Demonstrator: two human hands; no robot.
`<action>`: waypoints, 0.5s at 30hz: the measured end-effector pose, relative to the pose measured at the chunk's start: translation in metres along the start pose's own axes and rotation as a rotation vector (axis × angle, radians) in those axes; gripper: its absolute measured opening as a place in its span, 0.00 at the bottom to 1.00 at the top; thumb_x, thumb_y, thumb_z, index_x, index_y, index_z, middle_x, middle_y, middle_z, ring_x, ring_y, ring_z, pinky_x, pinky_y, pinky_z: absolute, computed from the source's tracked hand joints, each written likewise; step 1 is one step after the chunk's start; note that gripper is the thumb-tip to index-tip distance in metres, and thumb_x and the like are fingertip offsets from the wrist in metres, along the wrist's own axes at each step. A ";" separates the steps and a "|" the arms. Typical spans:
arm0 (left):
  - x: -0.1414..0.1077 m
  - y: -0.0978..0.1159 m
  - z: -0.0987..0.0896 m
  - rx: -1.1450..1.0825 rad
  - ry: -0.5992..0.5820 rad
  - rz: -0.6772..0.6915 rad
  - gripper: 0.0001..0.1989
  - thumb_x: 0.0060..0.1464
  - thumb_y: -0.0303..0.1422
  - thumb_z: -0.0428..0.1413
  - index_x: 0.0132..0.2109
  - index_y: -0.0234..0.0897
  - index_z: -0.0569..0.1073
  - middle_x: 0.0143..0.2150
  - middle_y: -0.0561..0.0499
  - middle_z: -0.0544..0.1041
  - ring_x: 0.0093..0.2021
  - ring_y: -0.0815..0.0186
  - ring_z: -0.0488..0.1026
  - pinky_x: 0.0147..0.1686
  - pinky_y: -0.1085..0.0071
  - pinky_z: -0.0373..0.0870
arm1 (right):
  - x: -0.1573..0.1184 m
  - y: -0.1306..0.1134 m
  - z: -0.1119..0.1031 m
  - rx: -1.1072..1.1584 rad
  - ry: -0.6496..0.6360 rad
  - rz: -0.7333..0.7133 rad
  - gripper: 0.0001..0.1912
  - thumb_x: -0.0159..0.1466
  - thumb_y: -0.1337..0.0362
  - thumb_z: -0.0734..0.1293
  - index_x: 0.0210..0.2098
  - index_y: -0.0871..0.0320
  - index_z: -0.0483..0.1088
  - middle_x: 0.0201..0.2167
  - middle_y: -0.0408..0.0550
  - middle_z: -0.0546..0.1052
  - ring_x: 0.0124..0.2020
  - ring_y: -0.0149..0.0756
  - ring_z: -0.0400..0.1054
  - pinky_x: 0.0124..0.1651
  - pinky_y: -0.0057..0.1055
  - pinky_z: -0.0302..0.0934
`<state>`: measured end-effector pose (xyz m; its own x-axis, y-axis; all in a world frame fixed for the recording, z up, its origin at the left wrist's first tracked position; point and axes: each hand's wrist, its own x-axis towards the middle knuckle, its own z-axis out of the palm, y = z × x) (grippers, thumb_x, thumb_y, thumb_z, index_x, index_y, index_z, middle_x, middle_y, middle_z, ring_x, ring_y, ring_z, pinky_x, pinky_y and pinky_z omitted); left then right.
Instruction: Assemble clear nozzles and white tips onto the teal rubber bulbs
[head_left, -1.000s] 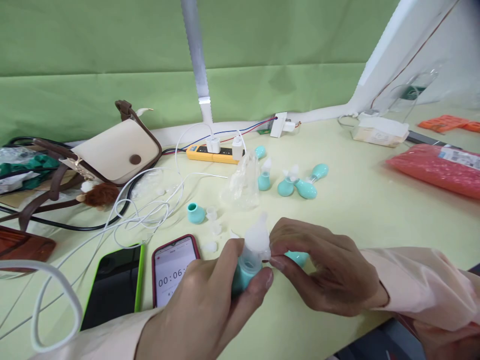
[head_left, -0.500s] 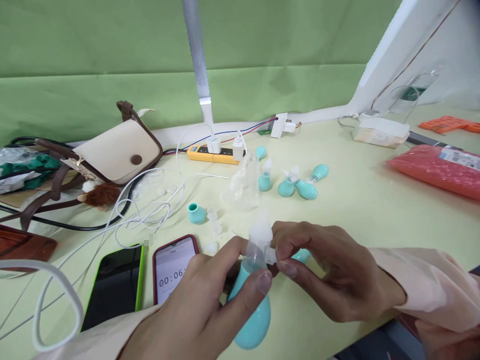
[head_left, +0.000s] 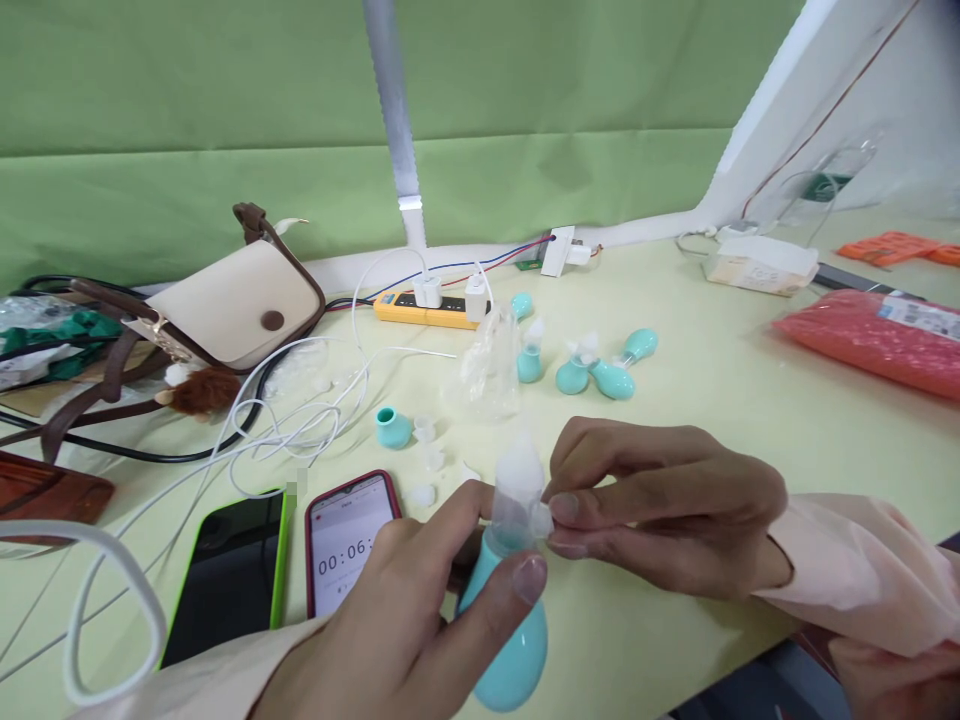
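My left hand is wrapped round a teal bulb, which is tilted with its clear neck and frosted white tip pointing up. Thumb and fingers of my right hand pinch a small translucent piece at the side of the clear neck. Beyond the hands stand an open teal bulb and some small clear caps. Farther back are several teal bulbs, one upright with a tip and another lying on its side.
A red-cased phone and a green-edged phone lie left of my hands, near white cables. A handbag, a yellow power strip, a crumpled clear bag and a pink package lie farther out.
My right hand has turned and risen slightly, its fingers now straighter round the small piece. The bulb in my left hand has shifted slightly down and right.
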<state>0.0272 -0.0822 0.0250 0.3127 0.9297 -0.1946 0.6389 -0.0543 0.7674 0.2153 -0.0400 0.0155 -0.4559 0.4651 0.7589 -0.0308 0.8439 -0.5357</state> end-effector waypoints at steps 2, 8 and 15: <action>0.002 -0.005 0.000 -0.049 -0.012 0.066 0.18 0.55 0.49 0.43 0.31 0.42 0.68 0.25 0.52 0.71 0.28 0.65 0.70 0.27 0.71 0.68 | 0.001 0.002 -0.001 0.009 -0.010 -0.017 0.02 0.58 0.76 0.65 0.31 0.68 0.71 0.27 0.53 0.73 0.29 0.29 0.68 0.28 0.27 0.66; 0.006 -0.012 0.001 0.087 0.050 0.221 0.15 0.57 0.46 0.43 0.31 0.41 0.65 0.21 0.55 0.66 0.22 0.69 0.66 0.19 0.75 0.64 | -0.003 0.000 -0.001 -0.395 -0.050 -0.189 0.04 0.57 0.77 0.65 0.32 0.68 0.70 0.26 0.55 0.74 0.29 0.33 0.67 0.26 0.30 0.65; 0.011 -0.016 0.003 0.220 0.128 0.353 0.12 0.59 0.41 0.43 0.30 0.41 0.62 0.19 0.58 0.61 0.19 0.70 0.62 0.17 0.76 0.61 | -0.004 0.000 0.008 -0.397 -0.028 -0.149 0.05 0.57 0.79 0.63 0.33 0.68 0.66 0.24 0.53 0.72 0.27 0.32 0.64 0.26 0.30 0.63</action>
<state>0.0229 -0.0722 0.0090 0.4581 0.8771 0.1445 0.6470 -0.4405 0.6224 0.2099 -0.0447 0.0093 -0.4967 0.3271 0.8039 0.2441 0.9415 -0.2323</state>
